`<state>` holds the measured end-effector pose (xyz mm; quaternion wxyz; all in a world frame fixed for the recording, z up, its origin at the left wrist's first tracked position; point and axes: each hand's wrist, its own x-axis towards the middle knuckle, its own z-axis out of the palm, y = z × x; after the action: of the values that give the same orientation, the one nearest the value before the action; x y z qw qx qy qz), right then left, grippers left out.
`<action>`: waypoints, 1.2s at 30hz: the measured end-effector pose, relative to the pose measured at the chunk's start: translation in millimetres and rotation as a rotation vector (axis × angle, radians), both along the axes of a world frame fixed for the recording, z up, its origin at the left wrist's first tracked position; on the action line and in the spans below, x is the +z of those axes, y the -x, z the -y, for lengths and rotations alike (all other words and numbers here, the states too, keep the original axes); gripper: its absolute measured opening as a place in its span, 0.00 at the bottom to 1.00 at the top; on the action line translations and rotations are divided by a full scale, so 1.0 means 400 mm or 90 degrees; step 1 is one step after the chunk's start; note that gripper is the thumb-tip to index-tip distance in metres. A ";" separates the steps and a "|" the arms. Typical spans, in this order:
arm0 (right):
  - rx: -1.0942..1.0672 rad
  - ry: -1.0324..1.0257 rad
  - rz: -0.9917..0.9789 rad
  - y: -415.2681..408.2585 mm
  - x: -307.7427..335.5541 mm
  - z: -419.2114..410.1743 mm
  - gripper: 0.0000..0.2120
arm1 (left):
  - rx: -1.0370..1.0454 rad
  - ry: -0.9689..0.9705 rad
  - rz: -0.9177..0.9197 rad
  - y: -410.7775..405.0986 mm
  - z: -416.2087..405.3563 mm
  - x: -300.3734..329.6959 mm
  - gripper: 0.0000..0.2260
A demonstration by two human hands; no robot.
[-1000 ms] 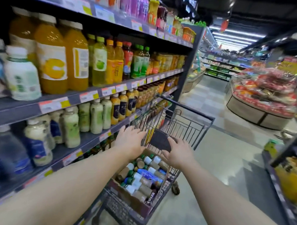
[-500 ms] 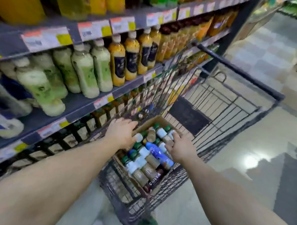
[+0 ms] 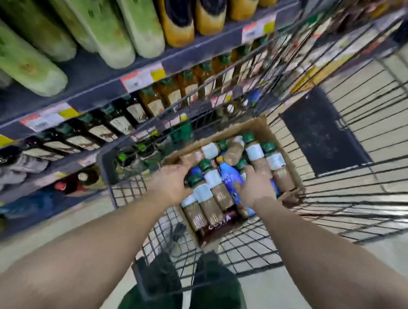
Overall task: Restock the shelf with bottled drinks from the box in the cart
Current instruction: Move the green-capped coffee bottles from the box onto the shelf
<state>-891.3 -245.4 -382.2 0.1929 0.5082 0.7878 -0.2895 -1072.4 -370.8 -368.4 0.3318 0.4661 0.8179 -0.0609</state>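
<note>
Cart: a dark wire-mesh shopping cart (image 3: 353, 146) is seen at centre frame, drawn up beside the shelving.
Box: an open brown cardboard box (image 3: 261, 125) is set in the cart's near left corner, at frame centre.
Stock: brown coffee-coloured plastic bottles with green caps and white neck bands (image 3: 254, 152) are laid flat in the box; one blue bottle (image 3: 230, 179) is lodged among them.
Left hand: the left hand (image 3: 171, 185) is laid over the bottles at the box's left side; fingers are bent downward, but whether a bottle is gripped cannot be told.
Right hand: the right hand (image 3: 257, 189) is placed on the bottles just right of the blue bottle; its hold likewise cannot be told.
Shelf: grey metal shelves with price tags (image 3: 141, 79) are seen at upper left, lined with pale green bottles (image 3: 119, 29) and amber ones.
Step judged: bottles are being picked out.
Handling advice: one bottle per hand is best closed on around the body, lifted clear of its neighbours, then matched to its like on the shelf.
</note>
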 end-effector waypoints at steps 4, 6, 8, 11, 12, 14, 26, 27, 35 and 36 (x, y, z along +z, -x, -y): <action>0.016 0.057 0.024 0.002 -0.095 0.058 0.25 | 0.053 0.030 0.038 0.001 0.013 -0.078 0.33; 0.007 0.089 0.033 -0.005 -0.131 0.099 0.22 | 0.096 0.045 0.061 -0.005 0.038 -0.115 0.34; -0.012 0.124 0.044 -0.014 -0.154 0.143 0.21 | 0.106 0.051 0.065 -0.016 0.067 -0.143 0.34; -0.064 0.173 0.028 -0.019 -0.170 0.201 0.27 | 0.082 0.043 0.029 -0.029 0.089 -0.169 0.31; -0.085 0.180 0.019 -0.018 -0.176 0.213 0.28 | 0.077 0.035 0.022 -0.028 0.088 -0.175 0.31; -0.128 0.186 0.006 -0.014 -0.187 0.228 0.27 | 0.077 0.020 0.024 -0.024 0.089 -0.184 0.32; -0.155 0.179 0.026 0.000 -0.188 0.243 0.32 | 0.083 -0.018 0.029 -0.016 0.104 -0.182 0.30; -0.141 0.193 0.038 0.002 -0.182 0.243 0.34 | 0.096 -0.017 0.038 -0.017 0.102 -0.177 0.29; -0.188 0.343 -0.140 0.011 -0.115 0.234 0.24 | 0.464 0.081 0.470 -0.058 0.059 -0.115 0.22; -0.169 0.364 -0.179 0.016 -0.109 0.236 0.23 | 0.528 0.077 0.541 -0.061 0.059 -0.114 0.19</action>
<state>-897.8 -339.7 -425.7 0.1781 0.4869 0.6205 -0.5885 -1047.8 -394.3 -413.8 0.6520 0.0716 0.7222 0.2196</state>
